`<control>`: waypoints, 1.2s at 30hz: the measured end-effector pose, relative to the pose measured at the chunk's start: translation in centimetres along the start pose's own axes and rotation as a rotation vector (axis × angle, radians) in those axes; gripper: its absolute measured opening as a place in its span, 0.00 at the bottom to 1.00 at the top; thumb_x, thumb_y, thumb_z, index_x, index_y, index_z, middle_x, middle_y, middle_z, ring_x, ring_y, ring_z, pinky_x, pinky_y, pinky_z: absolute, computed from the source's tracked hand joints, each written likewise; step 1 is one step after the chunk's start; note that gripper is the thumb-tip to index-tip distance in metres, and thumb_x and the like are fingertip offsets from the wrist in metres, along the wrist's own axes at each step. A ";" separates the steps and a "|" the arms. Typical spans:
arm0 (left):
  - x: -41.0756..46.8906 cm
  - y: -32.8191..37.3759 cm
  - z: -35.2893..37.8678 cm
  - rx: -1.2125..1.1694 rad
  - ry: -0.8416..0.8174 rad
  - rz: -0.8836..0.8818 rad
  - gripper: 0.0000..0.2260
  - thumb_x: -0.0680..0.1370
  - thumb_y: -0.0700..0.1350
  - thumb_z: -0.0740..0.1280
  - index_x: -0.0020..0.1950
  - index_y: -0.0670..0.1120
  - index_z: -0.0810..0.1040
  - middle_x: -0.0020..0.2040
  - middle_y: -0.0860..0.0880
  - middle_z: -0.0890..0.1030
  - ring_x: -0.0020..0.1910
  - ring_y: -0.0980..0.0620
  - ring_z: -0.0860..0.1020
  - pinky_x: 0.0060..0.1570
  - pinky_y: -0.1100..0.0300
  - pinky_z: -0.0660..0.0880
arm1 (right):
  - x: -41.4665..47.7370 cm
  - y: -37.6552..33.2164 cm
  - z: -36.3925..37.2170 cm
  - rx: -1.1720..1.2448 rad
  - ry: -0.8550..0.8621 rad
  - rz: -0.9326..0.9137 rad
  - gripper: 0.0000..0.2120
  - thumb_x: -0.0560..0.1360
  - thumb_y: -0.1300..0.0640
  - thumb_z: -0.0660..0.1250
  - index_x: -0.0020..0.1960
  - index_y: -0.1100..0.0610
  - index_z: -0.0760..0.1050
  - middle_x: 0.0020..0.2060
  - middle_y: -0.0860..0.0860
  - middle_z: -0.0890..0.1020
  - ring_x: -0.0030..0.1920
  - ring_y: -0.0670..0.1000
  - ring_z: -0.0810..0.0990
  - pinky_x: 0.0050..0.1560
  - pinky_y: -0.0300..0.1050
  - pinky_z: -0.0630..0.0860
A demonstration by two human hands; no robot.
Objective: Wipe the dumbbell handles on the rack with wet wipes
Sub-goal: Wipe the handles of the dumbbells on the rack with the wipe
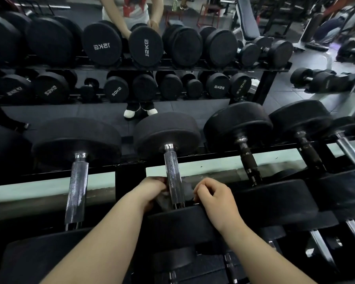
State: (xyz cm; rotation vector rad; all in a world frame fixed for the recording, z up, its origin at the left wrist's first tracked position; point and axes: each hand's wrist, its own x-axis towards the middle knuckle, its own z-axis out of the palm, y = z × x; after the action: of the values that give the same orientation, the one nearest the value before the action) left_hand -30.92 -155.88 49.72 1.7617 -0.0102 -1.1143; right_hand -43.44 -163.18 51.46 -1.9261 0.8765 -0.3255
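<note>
Dumbbell handle (172,175): chrome, knurled, running near-to-far on the top tier of the rack (129,177), centre of view, far end capped by a round black head (168,134), near end meeting another black head (184,224) under the wrists. Flanked on the left by a second chrome handle (76,189), well apart, and on the right by a dark handle (248,160) and further dumbbells beyond.

Left hand (150,191): curled just left of the handle near its near end, fingertips (162,181) touching the metal, pinching a grey wet wipe (164,199) that hangs crumpled below the knuckles and passes under the handle. Grip tight on the wipe.

Right hand (215,199): loosely fisted just right of the handle, fingers folded in, resting on the near black head; edge of the wipe visible just beside the fingers at (190,188), but whether actually gripped, cannot tell.

Mirror (193,95) beyond the rack: reflection of two tiers of black dumbbells, a person bent over them with both hands low, white shoes on dark floor, benches far right.
</note>
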 end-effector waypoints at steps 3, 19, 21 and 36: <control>-0.1 -0.7 -0.4 -0.101 0.081 0.036 0.10 0.75 0.28 0.57 0.43 0.40 0.73 0.28 0.48 0.75 0.22 0.57 0.75 0.20 0.71 0.70 | -0.1 0.0 0.0 0.000 0.011 0.012 0.10 0.72 0.61 0.58 0.34 0.57 0.73 0.31 0.51 0.77 0.35 0.48 0.73 0.35 0.40 0.68; -9.6 1.1 3.8 -0.270 0.164 0.563 0.13 0.75 0.34 0.62 0.38 0.50 0.78 0.37 0.51 0.79 0.41 0.50 0.76 0.47 0.55 0.73 | -0.3 -1.8 -5.5 0.536 -0.431 0.020 0.07 0.76 0.58 0.61 0.51 0.54 0.76 0.46 0.49 0.81 0.47 0.47 0.80 0.47 0.36 0.77; -10.1 1.0 6.7 -0.257 0.220 0.599 0.13 0.75 0.34 0.62 0.38 0.50 0.77 0.34 0.53 0.79 0.39 0.53 0.77 0.42 0.62 0.74 | -0.2 -0.7 -8.0 0.525 -0.412 0.026 0.08 0.75 0.63 0.61 0.43 0.52 0.77 0.40 0.49 0.81 0.41 0.47 0.80 0.42 0.37 0.76; -7.3 -0.8 22.2 0.386 0.463 0.768 0.12 0.72 0.43 0.69 0.40 0.60 0.70 0.46 0.64 0.71 0.49 0.73 0.67 0.48 0.85 0.59 | 9.1 7.3 -24.1 0.154 -0.088 -0.091 0.07 0.71 0.68 0.57 0.44 0.72 0.71 0.35 0.56 0.70 0.37 0.51 0.67 0.29 0.37 0.62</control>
State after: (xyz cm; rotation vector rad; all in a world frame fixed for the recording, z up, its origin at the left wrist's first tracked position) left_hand -50.47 -168.33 52.56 2.0460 -0.6013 -0.1426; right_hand -53.64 -187.51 56.19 -1.8259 0.6877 -0.3500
